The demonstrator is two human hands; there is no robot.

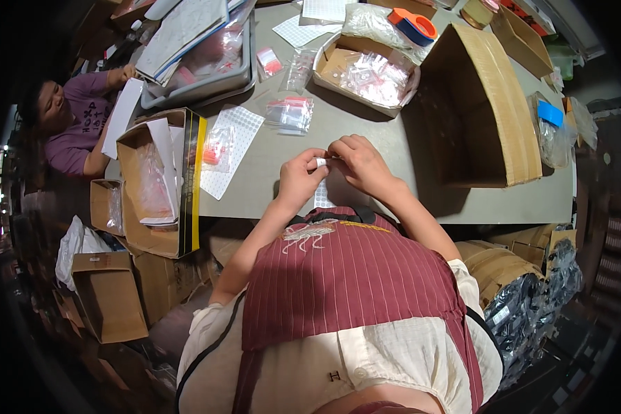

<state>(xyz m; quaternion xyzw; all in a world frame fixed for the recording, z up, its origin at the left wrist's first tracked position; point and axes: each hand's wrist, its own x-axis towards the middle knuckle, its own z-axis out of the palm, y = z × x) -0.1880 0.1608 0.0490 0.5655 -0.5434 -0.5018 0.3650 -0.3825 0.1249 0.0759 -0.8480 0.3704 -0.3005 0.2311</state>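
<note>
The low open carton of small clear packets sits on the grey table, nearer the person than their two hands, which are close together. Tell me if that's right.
Not quite: the head view shows the low open carton on the grey table beyond the left hand and right hand, not nearer. The hands are close together.

Desk: plain grey top. Directly upon it: grey plastic bin, far left; low open carton holding small clear packets, far centre; tall open box, right; red-edged clear bags, centre; white dotted sheet, left of centre. Dotted strip at front edge: contact with surface unconfirmed.
</note>
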